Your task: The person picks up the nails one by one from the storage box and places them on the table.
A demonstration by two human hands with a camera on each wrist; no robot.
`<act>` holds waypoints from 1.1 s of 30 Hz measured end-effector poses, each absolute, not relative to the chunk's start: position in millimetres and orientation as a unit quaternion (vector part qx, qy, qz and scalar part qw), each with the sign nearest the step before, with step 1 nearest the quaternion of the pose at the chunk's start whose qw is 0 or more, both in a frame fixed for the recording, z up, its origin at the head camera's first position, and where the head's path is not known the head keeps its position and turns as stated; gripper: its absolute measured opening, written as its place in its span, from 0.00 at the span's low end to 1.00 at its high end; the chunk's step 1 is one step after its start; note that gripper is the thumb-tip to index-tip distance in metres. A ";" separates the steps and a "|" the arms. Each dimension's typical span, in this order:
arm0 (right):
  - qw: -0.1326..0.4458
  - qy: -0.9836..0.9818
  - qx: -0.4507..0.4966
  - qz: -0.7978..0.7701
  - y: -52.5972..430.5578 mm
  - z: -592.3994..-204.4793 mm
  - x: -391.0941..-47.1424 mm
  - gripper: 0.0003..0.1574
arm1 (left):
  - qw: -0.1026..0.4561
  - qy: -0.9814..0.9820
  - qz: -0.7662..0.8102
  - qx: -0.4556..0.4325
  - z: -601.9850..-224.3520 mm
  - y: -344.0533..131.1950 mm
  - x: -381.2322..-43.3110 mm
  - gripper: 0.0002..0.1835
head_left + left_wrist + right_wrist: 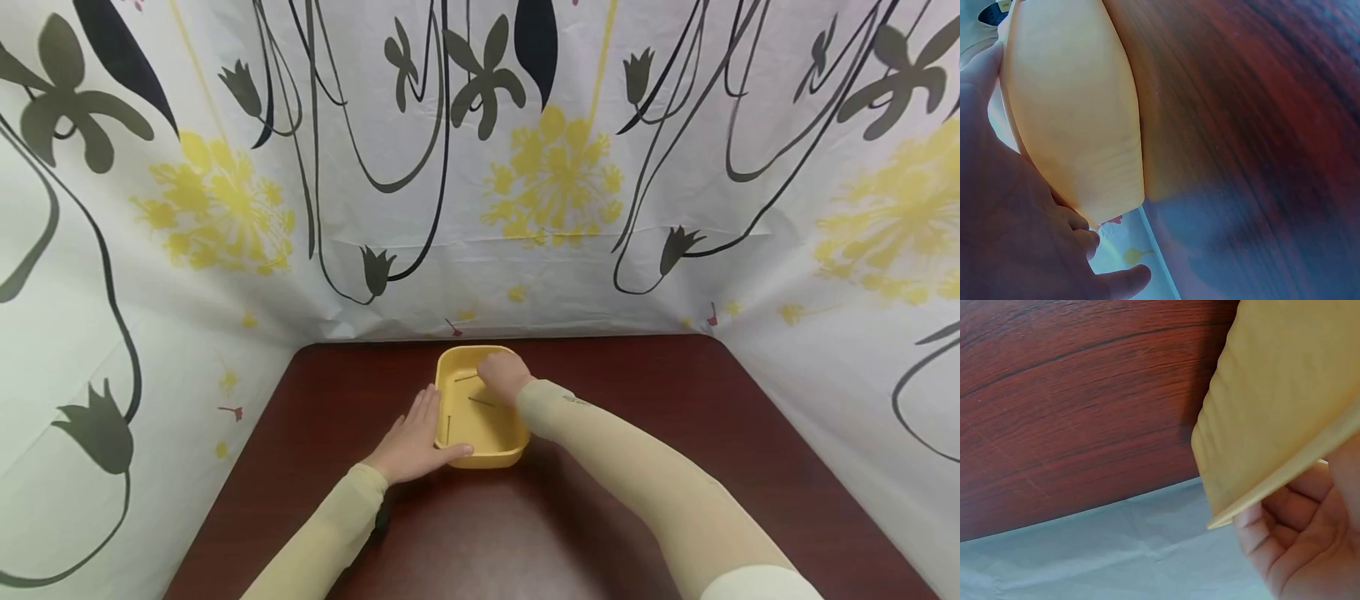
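A yellow plastic tray (487, 433) stands on the dark red table, several thin nail-like pieces (482, 402) lying apart on its floor. My left hand (411, 437) rests against the tray's left side, fingers fairly straight and thumb over the near rim. In the left wrist view, that hand (1016, 200) lies along the tray's outer wall (1079, 106). My right hand (506, 375) reaches over the right rim into the far part of the tray, close to one thin piece (467, 378). Its fingers look curled in the right wrist view (1310, 531); the tray wall hides the fingertips.
The dark red wood-grain table (637, 400) extends on both sides of the tray. A white curtain with grey and yellow flowers (555, 183) hangs behind the table and along both sides. A small dark object (382, 521) shows beside the left sleeve.
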State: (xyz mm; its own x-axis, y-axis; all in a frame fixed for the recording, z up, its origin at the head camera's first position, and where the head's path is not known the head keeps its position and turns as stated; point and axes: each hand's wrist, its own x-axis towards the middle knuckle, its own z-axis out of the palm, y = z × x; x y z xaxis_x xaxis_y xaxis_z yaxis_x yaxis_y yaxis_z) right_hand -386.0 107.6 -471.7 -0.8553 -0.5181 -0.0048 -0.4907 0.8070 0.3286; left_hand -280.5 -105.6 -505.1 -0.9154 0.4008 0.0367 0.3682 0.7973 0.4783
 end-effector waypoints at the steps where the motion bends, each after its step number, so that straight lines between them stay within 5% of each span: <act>1: 0.038 -0.950 0.260 -0.168 107.0 -473.5 -385.5 0.14 | 0.033 0.946 0.247 0.205 -505.9 -104.7 -280.0 0.64; 33: 0.062 -0.974 0.199 -0.094 98.9 -500.4 -385.6 0.06 | 0.041 0.947 0.250 0.197 -506.1 -106.2 -282.3 0.65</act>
